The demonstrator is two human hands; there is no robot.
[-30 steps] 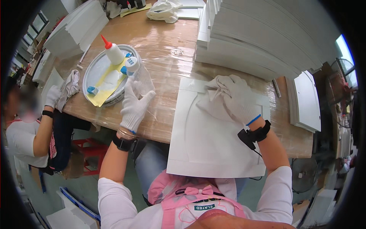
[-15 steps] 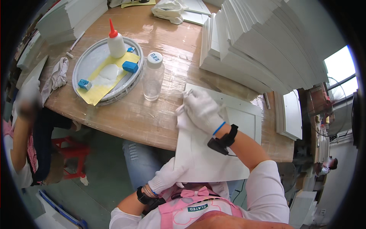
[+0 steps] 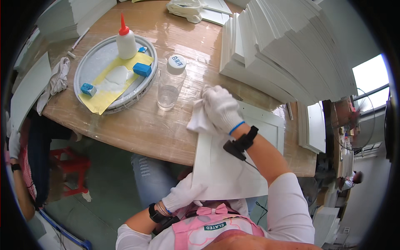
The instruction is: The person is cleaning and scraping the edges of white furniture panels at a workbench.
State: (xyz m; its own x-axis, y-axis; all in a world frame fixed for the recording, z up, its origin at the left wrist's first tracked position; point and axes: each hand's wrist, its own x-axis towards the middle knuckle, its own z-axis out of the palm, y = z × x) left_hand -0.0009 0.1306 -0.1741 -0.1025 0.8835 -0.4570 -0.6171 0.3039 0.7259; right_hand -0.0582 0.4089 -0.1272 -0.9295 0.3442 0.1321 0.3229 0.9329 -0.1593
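In front of me lies a white panel (image 3: 233, 175) with a recessed border, partly on the table and overhanging its near edge. My right hand (image 3: 221, 108), in a white knit glove, is closed around a bunched white cloth (image 3: 198, 121) at the panel's far left corner. Part of the cloth hangs past the panel's left edge. My left hand (image 3: 183, 195), gloved too, grips the near left edge of the panel, its fingers partly hidden. Just left of the cloth stands a clear bottle (image 3: 170, 91) with a white cap and some clear liquid inside.
A round lid (image 3: 79, 62) holds a white squeeze bottle (image 3: 126, 46) with red nozzle, yellow sandpaper (image 3: 93, 102) with white paste, and blue blocks (image 3: 142, 69). Tall stacks of white panels (image 3: 287, 50) rise at the right. At far left, a co-worker's gloved hand (image 3: 14, 143) is near another panel (image 3: 31, 91).
My right hand has moved the cloth slightly up and left, over the panel's edge. My left hand keeps its place. The co-worker's hand has moved lower, and their panel shows more fully.
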